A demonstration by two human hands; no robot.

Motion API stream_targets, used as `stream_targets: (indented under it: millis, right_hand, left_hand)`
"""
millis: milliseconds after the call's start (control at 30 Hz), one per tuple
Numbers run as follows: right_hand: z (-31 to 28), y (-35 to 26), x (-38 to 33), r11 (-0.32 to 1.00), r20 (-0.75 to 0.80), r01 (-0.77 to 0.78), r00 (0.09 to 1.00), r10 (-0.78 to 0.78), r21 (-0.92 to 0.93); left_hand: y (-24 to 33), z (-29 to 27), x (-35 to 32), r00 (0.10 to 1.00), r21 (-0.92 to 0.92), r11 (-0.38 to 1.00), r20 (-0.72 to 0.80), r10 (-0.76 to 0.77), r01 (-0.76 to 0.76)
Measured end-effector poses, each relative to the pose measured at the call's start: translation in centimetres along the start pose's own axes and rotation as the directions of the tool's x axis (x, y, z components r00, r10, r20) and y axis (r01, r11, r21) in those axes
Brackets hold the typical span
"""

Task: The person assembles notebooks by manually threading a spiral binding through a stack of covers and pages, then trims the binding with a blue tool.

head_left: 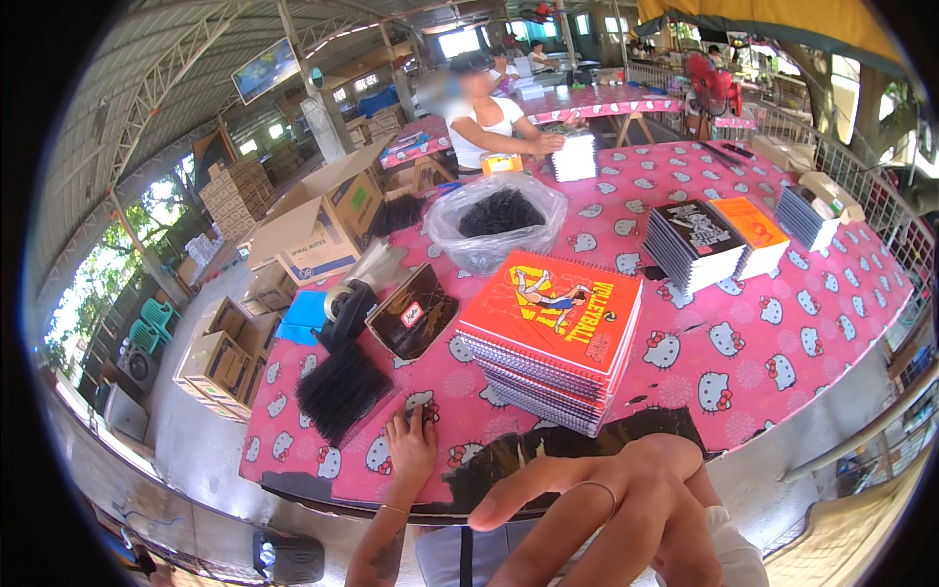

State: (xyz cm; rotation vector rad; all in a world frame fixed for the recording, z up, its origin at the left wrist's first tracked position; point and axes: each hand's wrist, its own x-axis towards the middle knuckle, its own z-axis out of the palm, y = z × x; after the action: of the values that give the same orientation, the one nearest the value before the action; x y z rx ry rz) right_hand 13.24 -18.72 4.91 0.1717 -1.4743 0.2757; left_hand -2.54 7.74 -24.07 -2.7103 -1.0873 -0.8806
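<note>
My left hand [412, 442] rests on the pink patterned tablecloth near the front edge, fingers stretched forward. A small dark thing [428, 413] lies at its fingertips; I cannot make out its kind. Large in the foreground, my right hand [611, 504] is raised with its fingers apart and nothing visible in them. Beyond it stands a stack of spiral notebooks [553, 311], the top one with an orange-red sports cover. A bundle of black plastic spiral binding [342, 391] lies left of my left hand. Behind that are a dark-covered notebook [415, 313] and a tape dispenser [344, 311].
A clear plastic bag [445, 235] of black coils sits mid-table. More notebook stacks [693, 245] stand at the right. A large open carton [323, 225] is at the left. Across the table, a person [484, 127] handles white-paged notebooks [574, 158]. A red fan [711, 86] stands behind.
</note>
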Motion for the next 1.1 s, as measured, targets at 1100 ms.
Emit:
stream_targets:
  millis: [1100]
  right_hand:
    - [8.8, -4.8, -31.6, -0.241, -0.319, -0.507, -0.777, 0.542, 0.827]
  left_hand:
    - [-6.6, -4.1, 3.3, 0.905, -0.268, 0.912, 0.212, 0.369, -0.31]
